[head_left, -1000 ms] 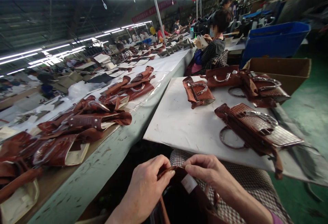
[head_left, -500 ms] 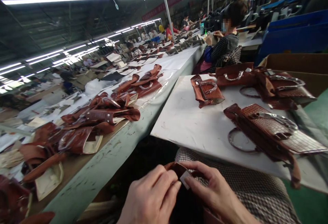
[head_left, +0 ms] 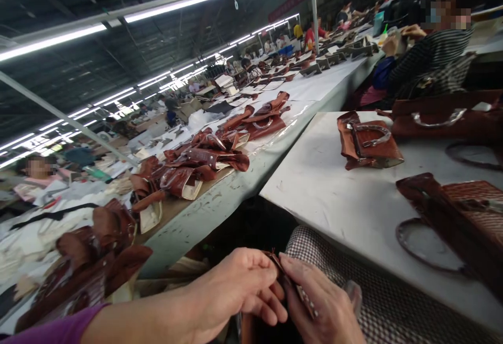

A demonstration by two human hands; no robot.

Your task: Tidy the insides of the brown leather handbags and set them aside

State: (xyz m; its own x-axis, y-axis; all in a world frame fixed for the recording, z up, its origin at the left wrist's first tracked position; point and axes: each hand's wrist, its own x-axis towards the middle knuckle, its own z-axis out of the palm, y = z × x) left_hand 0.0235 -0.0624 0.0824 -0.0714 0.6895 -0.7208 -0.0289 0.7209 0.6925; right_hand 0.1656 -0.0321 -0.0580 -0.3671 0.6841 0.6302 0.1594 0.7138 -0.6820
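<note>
Low in front of me, over my lap, is a brown leather bag (head_left: 247, 328), mostly covered by my hands and with a dark inside. At its upper edge, the thumb and forefinger of my left hand (head_left: 243, 286) pinch the leather, the other fingers curled loosely. My right hand (head_left: 322, 302) is closed around the same edge from the right, thumb on the near side. A clear plastic-looking piece (head_left: 354, 297) shows beside the right hand. Fingers hide whatever small part lies between them.
A white-topped table (head_left: 314, 192) on the right bears a small brown handbag (head_left: 371, 142) and larger ones. Several brown bags (head_left: 196, 163) lie along the long bench (head_left: 220, 213) on the left. A co-worker in a striped sleeve (head_left: 428, 55) sits beyond. Checkered cloth (head_left: 385, 286) covers my lap.
The view has swung left. My left hand has turned so its forearm and purple sleeve show. The white piece at the bag's edge is out of sight; both hands still hold the edge.
</note>
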